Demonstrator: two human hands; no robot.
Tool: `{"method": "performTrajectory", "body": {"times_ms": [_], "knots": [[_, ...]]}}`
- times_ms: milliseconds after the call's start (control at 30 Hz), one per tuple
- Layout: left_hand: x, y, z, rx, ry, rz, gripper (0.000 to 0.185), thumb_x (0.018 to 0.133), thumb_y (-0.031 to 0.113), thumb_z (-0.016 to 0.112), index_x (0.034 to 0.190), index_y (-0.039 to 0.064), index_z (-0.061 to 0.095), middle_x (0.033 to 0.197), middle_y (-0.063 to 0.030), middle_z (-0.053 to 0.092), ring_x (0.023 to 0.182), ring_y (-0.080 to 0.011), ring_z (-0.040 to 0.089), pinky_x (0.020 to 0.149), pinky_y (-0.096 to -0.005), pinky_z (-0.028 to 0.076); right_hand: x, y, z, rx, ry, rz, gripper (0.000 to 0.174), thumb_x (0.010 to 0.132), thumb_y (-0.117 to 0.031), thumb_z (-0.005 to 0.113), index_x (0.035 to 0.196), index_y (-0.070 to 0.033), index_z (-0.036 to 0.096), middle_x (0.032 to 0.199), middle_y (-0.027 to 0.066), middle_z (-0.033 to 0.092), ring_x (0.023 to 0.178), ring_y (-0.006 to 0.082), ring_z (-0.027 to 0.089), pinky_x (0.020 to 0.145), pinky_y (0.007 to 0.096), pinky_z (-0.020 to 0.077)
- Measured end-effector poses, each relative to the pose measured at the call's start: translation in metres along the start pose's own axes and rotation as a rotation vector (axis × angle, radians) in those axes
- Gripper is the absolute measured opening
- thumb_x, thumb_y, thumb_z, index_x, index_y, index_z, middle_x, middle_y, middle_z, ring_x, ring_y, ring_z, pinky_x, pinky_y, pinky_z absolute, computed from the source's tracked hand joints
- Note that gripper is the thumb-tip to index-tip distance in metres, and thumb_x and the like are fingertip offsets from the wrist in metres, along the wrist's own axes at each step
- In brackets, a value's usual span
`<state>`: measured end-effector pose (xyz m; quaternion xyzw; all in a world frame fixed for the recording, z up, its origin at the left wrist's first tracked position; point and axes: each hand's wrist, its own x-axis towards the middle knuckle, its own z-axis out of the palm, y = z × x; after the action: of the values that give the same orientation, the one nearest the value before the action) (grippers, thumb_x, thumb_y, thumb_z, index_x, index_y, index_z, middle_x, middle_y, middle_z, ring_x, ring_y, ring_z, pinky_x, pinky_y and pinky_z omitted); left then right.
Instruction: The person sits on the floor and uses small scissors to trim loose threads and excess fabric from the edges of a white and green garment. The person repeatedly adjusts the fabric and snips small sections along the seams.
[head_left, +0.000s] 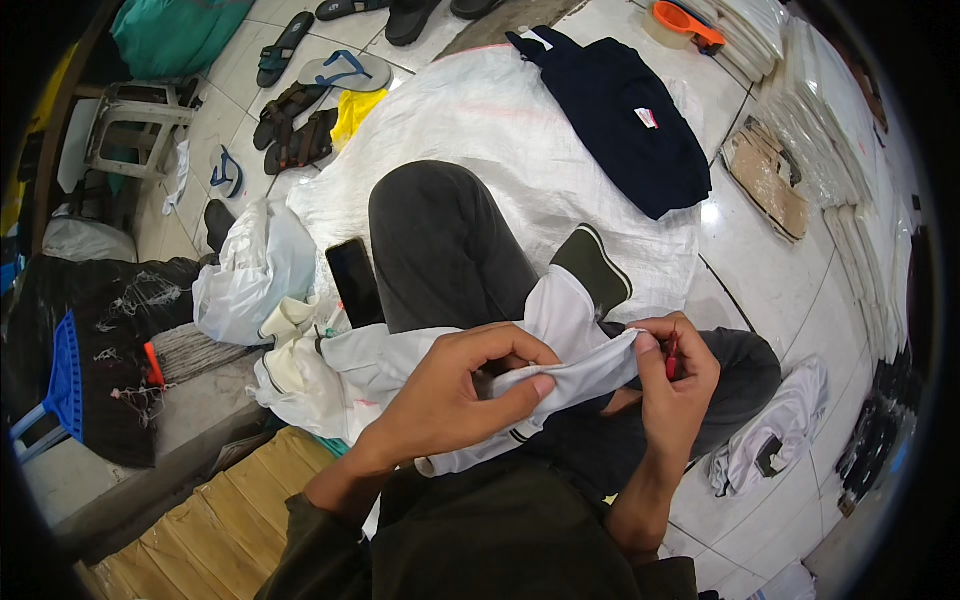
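Note:
A white garment (577, 375) with dark trim lies over my lap, its edge stretched between both hands. My left hand (472, 390) pinches that edge between thumb and fingers. Farther right, my right hand (675, 375) pinches the same edge and also keeps a small red tool (672, 352) between its fingers; its kind cannot be told. A dark green cuff or collar piece (592, 270) with a white stripe lies just beyond the cloth, beside my raised knee. Cream and white cloth (300, 367) is bunched left of my lap.
A smartphone (355, 283) lies by my left knee on a white woven sheet (465, 112). Ahead is a folded navy garment (622, 120). Sandals (300, 135) and a plastic bag (259, 277) are at left. Packed stacks (832, 112) and a white garment (780, 427) are at right.

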<state>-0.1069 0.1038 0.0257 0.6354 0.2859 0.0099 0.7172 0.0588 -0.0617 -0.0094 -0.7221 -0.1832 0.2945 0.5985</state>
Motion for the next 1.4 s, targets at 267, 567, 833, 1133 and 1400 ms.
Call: {"method": "performTrajectory", "body": {"times_ms": [267,567,833,1133,1400], "knots": [[-0.001,0.006,-0.004,0.091,-0.023,-0.006,0.018,0.103,0.014,0.067,0.102,-0.003,0.073,0.088,-0.0012,0.066,0.083,-0.0078,0.058,0.074,-0.0262,0.046,0.001,0.008,0.003,-0.033,0.004,-0.093,0.010,0.093,0.007,0.067,0.100,0.005,0.073,0.084,0.0011,0.061,0.065,0.0033,0.047,0.060,0.0205,0.0347],[-0.003,0.012,0.001,0.017,0.062,-0.041,0.024,0.105,0.019,0.069,0.106,-0.004,0.072,0.086,-0.0044,0.071,0.080,-0.0070,0.060,0.073,-0.0273,0.051,0.006,-0.006,0.010,-0.198,0.050,-0.197,0.016,0.089,0.003,0.073,0.105,0.003,0.073,0.088,0.0056,0.063,0.068,0.0080,0.054,0.064,0.0222,0.0413],[-0.002,0.012,0.004,0.139,0.102,0.077,0.018,0.102,0.013,0.070,0.107,-0.003,0.074,0.094,-0.0119,0.076,0.082,-0.0149,0.069,0.075,-0.0293,0.053,-0.032,-0.035,0.023,-0.575,0.082,-0.472,0.038,0.078,0.001,0.084,0.113,0.003,0.070,0.088,0.0110,0.070,0.065,0.0226,0.066,0.055,0.0322,0.0514],[-0.002,0.014,0.005,0.131,0.106,0.123,0.017,0.103,0.011,0.069,0.105,-0.004,0.076,0.092,-0.0107,0.075,0.082,-0.0155,0.068,0.074,-0.0304,0.052,-0.036,-0.035,0.032,-0.641,0.004,-0.639,0.029,0.078,0.006,0.081,0.104,0.006,0.069,0.081,0.0139,0.069,0.064,0.0247,0.066,0.052,0.0313,0.0509],[-0.003,0.016,0.004,0.157,0.098,0.143,0.016,0.102,0.011,0.070,0.104,-0.004,0.077,0.090,-0.0109,0.075,0.082,-0.0164,0.069,0.073,-0.0308,0.052,-0.038,-0.037,0.034,-0.695,0.018,-0.647,0.027,0.077,0.006,0.080,0.102,0.004,0.071,0.081,0.0121,0.070,0.061,0.0232,0.064,0.050,0.0309,0.0477]]}}
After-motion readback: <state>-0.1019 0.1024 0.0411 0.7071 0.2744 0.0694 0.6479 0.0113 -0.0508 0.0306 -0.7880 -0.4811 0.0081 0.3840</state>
